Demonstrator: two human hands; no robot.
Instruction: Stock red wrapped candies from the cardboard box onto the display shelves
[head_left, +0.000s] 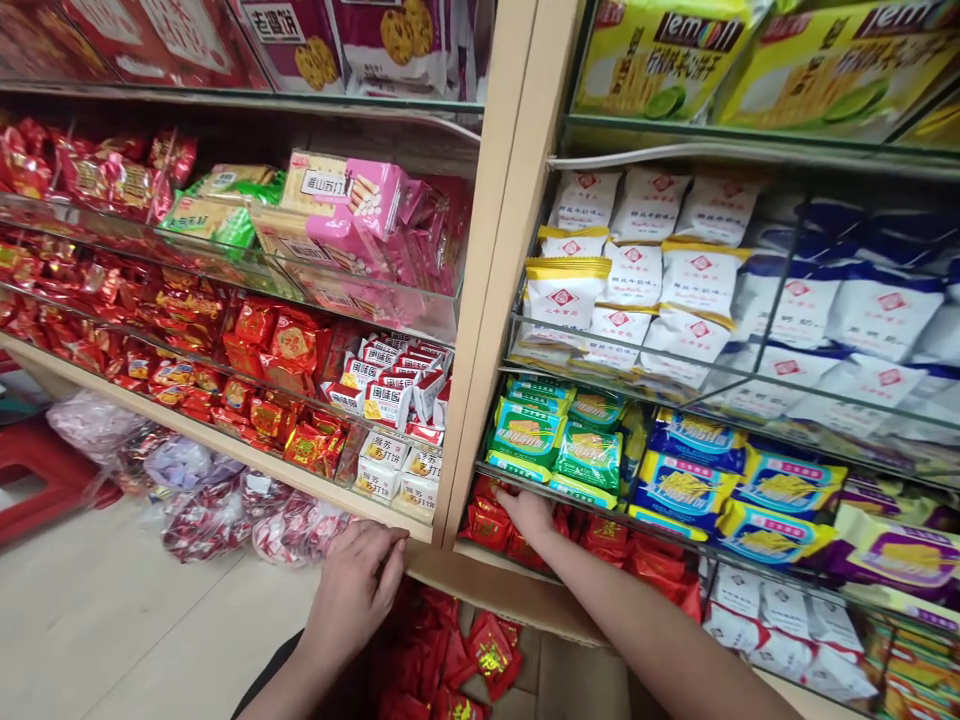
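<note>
My left hand is closed, its fingers curled over the corner of an open cardboard box. Inside the box lie loose red foil packets, some with gold print. My right hand reaches over the box's rim into the low shelf compartment, where more red packets lie. Its fingertips are among those packets and mostly hidden, so I cannot tell whether they grip one. Green biscuit packs sit just above that hand.
A wooden upright divides the two shelf units. Clear shelf fronts edge the compartments. White boxed crackers fill the left unit's lower corner. Blue and yellow packs sit at right. Bagged goods and a red stool stand on the floor.
</note>
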